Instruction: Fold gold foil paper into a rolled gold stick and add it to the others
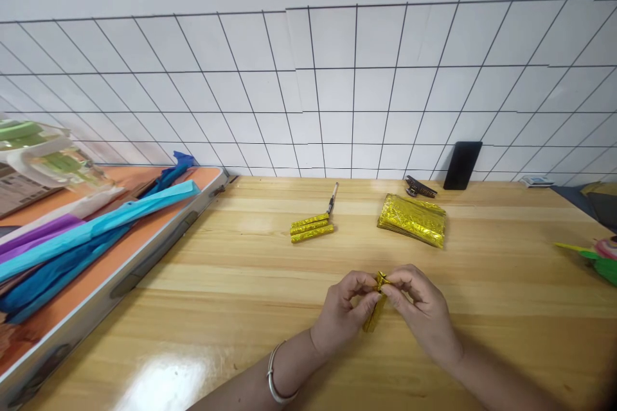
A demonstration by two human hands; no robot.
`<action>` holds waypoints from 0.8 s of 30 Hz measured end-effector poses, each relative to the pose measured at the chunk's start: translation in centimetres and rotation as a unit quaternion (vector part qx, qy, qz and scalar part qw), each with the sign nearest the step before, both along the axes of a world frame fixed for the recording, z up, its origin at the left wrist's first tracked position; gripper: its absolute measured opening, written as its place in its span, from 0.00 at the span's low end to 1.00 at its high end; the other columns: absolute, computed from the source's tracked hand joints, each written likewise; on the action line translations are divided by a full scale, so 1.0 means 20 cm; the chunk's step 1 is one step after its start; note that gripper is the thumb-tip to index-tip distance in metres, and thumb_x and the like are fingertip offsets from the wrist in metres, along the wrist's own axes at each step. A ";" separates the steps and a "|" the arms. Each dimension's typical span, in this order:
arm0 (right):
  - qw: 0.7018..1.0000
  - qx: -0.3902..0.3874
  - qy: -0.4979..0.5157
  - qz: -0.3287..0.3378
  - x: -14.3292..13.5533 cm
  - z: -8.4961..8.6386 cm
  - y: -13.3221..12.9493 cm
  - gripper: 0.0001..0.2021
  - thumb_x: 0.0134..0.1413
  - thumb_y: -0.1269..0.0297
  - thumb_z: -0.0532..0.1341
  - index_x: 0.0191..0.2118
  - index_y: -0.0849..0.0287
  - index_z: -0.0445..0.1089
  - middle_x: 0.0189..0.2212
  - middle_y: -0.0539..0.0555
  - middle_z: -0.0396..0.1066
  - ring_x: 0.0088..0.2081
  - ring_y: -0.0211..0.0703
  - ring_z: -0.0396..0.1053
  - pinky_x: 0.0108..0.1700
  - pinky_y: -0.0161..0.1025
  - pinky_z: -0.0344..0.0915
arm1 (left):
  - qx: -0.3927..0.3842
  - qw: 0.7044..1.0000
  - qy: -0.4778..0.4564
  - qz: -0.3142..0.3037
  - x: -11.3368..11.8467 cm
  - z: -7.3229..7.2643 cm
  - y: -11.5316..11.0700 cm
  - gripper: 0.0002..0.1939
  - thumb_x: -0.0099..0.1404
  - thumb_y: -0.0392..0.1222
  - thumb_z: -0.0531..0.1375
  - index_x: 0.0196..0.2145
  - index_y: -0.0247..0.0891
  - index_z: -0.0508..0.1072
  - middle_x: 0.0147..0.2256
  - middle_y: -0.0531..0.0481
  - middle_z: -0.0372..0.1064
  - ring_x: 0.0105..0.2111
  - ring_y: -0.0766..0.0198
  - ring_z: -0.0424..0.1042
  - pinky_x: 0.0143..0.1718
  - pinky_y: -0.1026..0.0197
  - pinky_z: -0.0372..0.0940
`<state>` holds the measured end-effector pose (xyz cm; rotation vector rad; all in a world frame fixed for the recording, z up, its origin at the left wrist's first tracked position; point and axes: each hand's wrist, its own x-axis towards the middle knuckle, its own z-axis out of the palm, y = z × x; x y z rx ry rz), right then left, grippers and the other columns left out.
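Observation:
Between my hands is a narrow strip of gold foil paper (pixel 371 320), its upper end pinched and gathered, its lower part slanting down to the left. My left hand (pixel 343 309) grips it near the top with thumb and fingertips. From the other side my right hand (pixel 420 309) pinches the same top end. Fingertips hide part of the fold. Beyond my hands lies a stack of gold foil sheets (pixel 412 219). Further left are several rolled gold foil pieces (pixel 312 229), side by side, with a pen (pixel 332 198) touching them.
A black stapler (pixel 420 187) lies behind the foil stack. A dark phone (pixel 463 166) leans on the tiled wall. On the left, an orange-topped case (pixel 144 231) carries crepe paper rolls (pixel 110 221). A green and pink craft item (pixel 602 260) is at the right edge.

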<state>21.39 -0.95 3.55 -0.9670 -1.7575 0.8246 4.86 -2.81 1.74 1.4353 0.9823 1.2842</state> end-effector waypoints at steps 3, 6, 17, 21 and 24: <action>1.000 0.012 -0.009 -0.001 0.00 0.00 0.00 0.02 0.56 0.68 0.59 0.35 0.55 0.66 0.31 0.50 0.65 0.34 0.39 0.65 0.36 0.36 0.63 | 0.020 0.999 0.036 0.002 0.00 0.00 -0.01 0.04 0.64 0.38 0.57 0.36 0.35 0.67 0.34 0.47 0.69 0.33 0.67 0.67 0.37 0.64 0.64; 1.000 0.015 -0.017 -0.004 0.00 0.01 0.00 0.02 0.55 0.68 0.59 0.35 0.55 0.66 0.29 0.49 0.65 0.32 0.38 0.64 0.35 0.35 0.63 | 0.026 0.999 0.037 -0.007 -0.01 -0.02 -0.01 0.05 0.66 0.39 0.55 0.38 0.36 0.65 0.37 0.46 0.70 0.35 0.66 0.69 0.38 0.63 0.64; 0.999 -0.024 -0.017 0.033 0.02 0.00 0.00 0.07 0.57 0.67 0.58 0.42 0.54 0.68 0.35 0.51 0.69 0.36 0.38 0.69 0.39 0.33 0.66 | -0.003 0.996 -0.079 -0.045 -0.01 -0.04 -0.01 0.05 0.67 0.40 0.55 0.37 0.36 0.64 0.39 0.46 0.69 0.35 0.67 0.68 0.37 0.64 0.62; 0.999 -0.030 -0.019 0.028 0.02 0.00 0.00 0.07 0.57 0.66 0.58 0.42 0.55 0.68 0.35 0.52 0.70 0.36 0.39 0.69 0.39 0.33 0.67 | 0.003 0.995 -0.087 -0.050 -0.01 -0.03 -0.01 0.05 0.66 0.39 0.55 0.38 0.35 0.66 0.41 0.44 0.69 0.37 0.66 0.68 0.39 0.62 0.62; 0.999 -0.021 -0.024 0.023 0.01 0.01 0.00 0.07 0.57 0.66 0.58 0.41 0.56 0.68 0.34 0.52 0.70 0.35 0.39 0.69 0.38 0.34 0.67 | 0.011 0.996 -0.080 -0.038 -0.01 -0.03 0.00 0.05 0.66 0.39 0.56 0.38 0.35 0.68 0.41 0.43 0.70 0.38 0.64 0.68 0.40 0.61 0.63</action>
